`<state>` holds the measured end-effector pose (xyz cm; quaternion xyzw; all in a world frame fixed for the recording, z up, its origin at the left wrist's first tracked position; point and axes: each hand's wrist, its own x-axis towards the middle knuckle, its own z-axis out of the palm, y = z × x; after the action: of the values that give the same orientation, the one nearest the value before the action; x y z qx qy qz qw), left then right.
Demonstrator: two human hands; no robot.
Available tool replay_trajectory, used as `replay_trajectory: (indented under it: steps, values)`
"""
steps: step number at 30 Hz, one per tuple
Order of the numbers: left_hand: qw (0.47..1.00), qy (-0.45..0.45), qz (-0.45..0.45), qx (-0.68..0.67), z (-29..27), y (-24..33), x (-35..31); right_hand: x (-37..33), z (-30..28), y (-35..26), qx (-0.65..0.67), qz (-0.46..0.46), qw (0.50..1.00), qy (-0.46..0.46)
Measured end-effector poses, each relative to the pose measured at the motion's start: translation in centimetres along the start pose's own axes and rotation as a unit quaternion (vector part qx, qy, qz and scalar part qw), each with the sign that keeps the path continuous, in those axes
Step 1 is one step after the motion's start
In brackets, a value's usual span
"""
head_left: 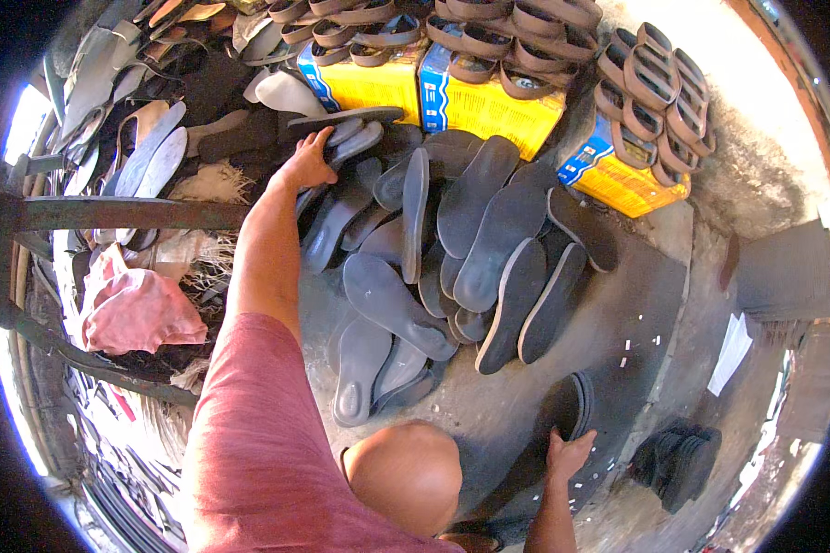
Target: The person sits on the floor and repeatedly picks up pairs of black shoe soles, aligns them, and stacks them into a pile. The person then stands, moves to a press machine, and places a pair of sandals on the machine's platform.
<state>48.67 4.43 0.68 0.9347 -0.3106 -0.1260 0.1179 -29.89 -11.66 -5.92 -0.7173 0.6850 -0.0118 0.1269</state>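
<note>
Grey shoe soles (392, 300) heaped on the floor (475, 396), with a hand at each end of the mess.
Left hand (308, 166) is at the heap's far left side, fingers bent over a couple of grey soles (355, 140); can't tell if it's really gripping them or just touching. Right hand (572, 452) is nearer the body and has a small stack of dark soles (578, 405) pinched, standing roughly on edge. Most of the heap sits between the two hands. Just right of the right hand there's another black stack (681, 461). Beyond the left hand, off to its right, yellow-and-blue boxes (493, 115) carry piles of brown sandal straps (542, 23). Pink cloth (143, 309) lies left of the left forearm.
</note>
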Motion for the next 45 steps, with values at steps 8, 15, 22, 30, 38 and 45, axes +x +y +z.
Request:
replay_trajectory:
  steps: [8,15,22,30,38,45]
  values:
    - [0.979,0.198,-0.006,-0.055,-2.3,7.1,-15.5,0.2,-1.0,-0.8,-0.044,0.001,0.999,0.026]
    - [0.99,-0.132,-0.035,0.043,5.4,16.2,-41.6,0.1,-0.3,-1.5,-0.015,-0.015,1.0,0.017]
    - [0.982,-0.044,-0.037,-0.179,1.9,13.8,-29.9,1.6,0.0,1.4,-0.042,-0.02,0.999,0.024]
    - [0.945,0.222,-0.119,0.21,6.0,-9.3,-7.4,0.6,0.1,-0.7,-0.005,-0.019,0.999,-0.034]
    - [0.984,0.103,-0.101,0.109,1.7,-7.6,-8.8,-0.3,-2.0,-1.2,0.022,0.003,0.999,-0.047]
    - [0.922,0.36,0.144,-0.009,2.8,4.6,-28.6,0.4,-1.7,-1.0,0.008,-0.016,1.0,0.022]
